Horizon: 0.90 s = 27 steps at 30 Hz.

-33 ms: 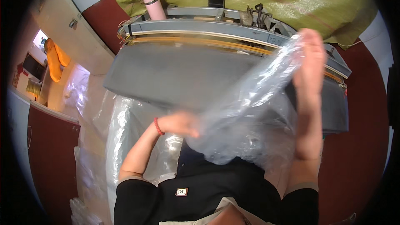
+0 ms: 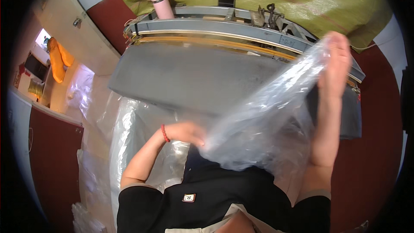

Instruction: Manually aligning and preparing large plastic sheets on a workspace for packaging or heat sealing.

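Long dark-grey flat-topped bench [image 2: 185, 73]. Clear crinkled plastic film [image 2: 254, 129] slants from bench's near edge over its right part. Right hand [image 2: 335, 67], above bench's right end, clutches film's top. Left hand [image 2: 187, 133], by near edge, at film's lower-left corner; blurred, can't tell grip.

A grey worktop [image 2: 181, 73] stretches beyond the left grip [image 2: 187, 133], a metal frame [image 2: 194, 26] lining its far edge. A pink vacuum flask [image 2: 163, 5] stands at the frame; dark metal hardware [image 2: 271, 16] sits left of the right grip [image 2: 336, 62]. Crumpled clear film [image 2: 86, 221] lies on the floor [image 2: 103, 88], left of the left grip.
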{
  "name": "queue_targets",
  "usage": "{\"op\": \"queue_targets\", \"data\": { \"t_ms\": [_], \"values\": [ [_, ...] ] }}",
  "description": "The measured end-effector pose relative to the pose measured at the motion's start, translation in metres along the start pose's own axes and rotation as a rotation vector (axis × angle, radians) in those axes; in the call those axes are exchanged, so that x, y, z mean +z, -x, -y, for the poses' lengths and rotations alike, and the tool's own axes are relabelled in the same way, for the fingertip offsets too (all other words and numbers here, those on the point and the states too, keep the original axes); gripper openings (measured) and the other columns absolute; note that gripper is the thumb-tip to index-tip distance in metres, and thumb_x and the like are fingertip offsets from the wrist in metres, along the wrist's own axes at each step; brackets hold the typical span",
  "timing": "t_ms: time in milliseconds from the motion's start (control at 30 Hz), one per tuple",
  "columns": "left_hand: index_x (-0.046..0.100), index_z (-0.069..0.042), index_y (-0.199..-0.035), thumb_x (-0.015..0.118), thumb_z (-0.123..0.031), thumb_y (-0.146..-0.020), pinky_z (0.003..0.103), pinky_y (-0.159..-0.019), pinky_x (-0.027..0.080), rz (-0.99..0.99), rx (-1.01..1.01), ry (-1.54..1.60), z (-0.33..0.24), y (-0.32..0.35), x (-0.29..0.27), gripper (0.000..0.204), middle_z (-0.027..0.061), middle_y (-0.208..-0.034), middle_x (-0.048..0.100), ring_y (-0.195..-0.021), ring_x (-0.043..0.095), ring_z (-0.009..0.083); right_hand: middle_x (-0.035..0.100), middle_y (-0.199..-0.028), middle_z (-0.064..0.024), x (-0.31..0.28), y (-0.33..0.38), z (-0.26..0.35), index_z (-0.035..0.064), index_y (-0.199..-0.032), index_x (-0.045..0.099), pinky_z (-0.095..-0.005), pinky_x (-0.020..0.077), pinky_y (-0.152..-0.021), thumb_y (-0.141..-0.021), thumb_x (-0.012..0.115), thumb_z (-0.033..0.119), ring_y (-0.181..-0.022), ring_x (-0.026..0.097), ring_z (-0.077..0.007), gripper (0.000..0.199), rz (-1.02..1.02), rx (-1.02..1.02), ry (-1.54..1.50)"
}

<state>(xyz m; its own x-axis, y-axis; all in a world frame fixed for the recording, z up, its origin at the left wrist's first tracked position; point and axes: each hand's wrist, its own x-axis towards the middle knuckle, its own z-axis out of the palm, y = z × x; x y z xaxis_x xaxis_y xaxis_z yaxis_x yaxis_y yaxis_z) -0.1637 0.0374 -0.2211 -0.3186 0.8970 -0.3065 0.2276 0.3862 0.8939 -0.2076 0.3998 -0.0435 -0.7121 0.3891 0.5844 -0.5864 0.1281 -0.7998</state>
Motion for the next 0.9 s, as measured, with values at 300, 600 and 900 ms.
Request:
{"op": "queue_targets", "data": {
  "t_ms": [300, 600, 900],
  "values": [
    [0.062, -0.006, -0.092, 0.051, 0.000, -0.068, 0.036, -0.067, 0.047, -1.054, -0.968, -0.830, 0.086, 0.231, -0.093, 0.027, 0.0188, -0.083, 0.061, -0.077, 0.060, 0.0319, 0.058, -0.083, -0.0076, -0.269, -0.043, -0.111, -0.0001, -0.093, 0.055, -0.0265, 0.0413, -0.073, -0.089, 0.045, 0.022, -0.077, 0.052, -0.0127, 0.025, -0.283, -0.099, 0.948],
    [0.035, -0.003, -0.127, 0.067, -0.027, -0.074, 0.032, -0.099, 0.028, -1.617, -0.445, -0.729, 0.081, 0.131, -0.168, 0.066, 0.0184, -0.131, 0.035, -0.123, 0.033, 0.0271, 0.058, -0.084, -0.0196, -0.406, 0.016, -0.179, 0.0001, -0.088, 0.053, -0.0390, 0.0409, -0.069, -0.089, 0.039, 0.032, -0.077, 0.053, -0.0361, 0.035, -0.384, 0.208, 1.488],
    [0.028, -0.033, -0.133, 0.039, -0.062, -0.078, 0.071, -0.091, 0.010, -1.421, -1.292, -0.478, 0.193, 0.174, -0.236, 0.064, -0.0020, -0.142, 0.022, -0.129, 0.016, 0.0374, 0.059, -0.082, -0.0185, -0.429, 0.050, -0.153, 0.0026, -0.087, 0.056, -0.0436, 0.0409, -0.069, -0.087, 0.037, 0.042, -0.079, 0.056, -0.0368, 0.043, -0.305, 0.219, 1.484]
  ]
}}
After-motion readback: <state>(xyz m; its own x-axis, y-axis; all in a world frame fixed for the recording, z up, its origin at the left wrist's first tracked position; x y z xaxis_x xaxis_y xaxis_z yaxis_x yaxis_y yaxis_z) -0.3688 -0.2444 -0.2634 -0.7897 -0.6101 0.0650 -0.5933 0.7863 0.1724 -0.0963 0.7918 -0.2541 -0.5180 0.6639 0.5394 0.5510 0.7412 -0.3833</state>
